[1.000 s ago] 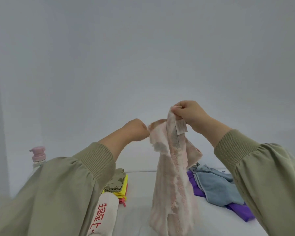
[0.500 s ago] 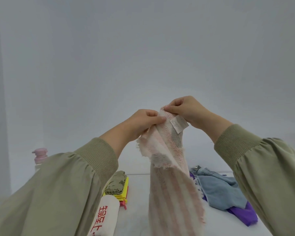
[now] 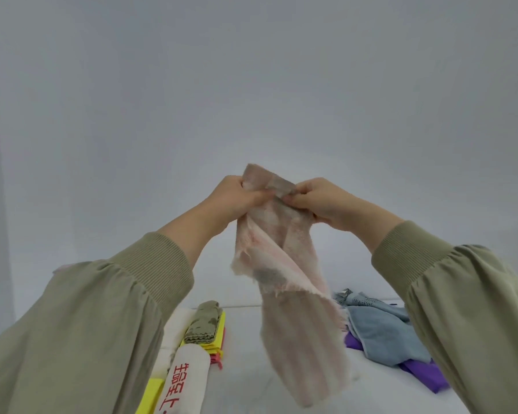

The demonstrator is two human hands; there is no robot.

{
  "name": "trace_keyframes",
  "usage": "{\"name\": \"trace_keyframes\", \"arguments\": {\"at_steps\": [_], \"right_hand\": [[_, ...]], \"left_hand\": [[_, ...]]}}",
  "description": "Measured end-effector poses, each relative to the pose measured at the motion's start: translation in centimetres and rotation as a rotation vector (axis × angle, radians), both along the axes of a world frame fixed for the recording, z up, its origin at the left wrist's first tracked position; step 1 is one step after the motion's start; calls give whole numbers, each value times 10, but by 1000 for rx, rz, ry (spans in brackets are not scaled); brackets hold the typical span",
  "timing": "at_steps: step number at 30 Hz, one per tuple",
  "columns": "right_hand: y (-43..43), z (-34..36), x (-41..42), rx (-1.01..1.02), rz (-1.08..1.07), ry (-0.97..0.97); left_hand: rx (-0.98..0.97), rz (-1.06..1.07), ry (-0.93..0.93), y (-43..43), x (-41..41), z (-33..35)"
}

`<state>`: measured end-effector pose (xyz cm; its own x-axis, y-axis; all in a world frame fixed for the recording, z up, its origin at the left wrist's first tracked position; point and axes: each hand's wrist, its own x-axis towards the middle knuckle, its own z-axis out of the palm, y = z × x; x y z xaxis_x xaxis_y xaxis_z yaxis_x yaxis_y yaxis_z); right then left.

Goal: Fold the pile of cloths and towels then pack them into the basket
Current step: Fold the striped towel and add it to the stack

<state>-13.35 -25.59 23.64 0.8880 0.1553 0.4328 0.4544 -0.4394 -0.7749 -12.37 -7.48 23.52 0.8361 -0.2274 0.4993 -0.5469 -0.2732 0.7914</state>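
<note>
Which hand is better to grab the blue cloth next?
Probably the right hand: the blue cloth lies on its side. The left hand is farther; both pinch the pink towel.

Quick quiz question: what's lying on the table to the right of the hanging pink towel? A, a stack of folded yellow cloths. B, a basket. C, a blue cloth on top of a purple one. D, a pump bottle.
C: a crumpled blue cloth lies over a purple cloth on the table, right of the pink striped towel that the left hand and right hand hold up.
</note>
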Motion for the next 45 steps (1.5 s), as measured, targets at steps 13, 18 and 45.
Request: {"name": "trace_keyframes", "arguments": {"at_steps": [13, 18, 45], "right_hand": [[-5, 8, -2, -278, -225, -235], [-5, 11, -2, -227, -197, -227], [-7, 2, 5, -427, -169, -134]], "left_hand": [[-76, 101, -106, 4, 8, -6], [-31, -17, -18, 2, 4, -4], [433, 111, -53, 2, 4, -2]]}}
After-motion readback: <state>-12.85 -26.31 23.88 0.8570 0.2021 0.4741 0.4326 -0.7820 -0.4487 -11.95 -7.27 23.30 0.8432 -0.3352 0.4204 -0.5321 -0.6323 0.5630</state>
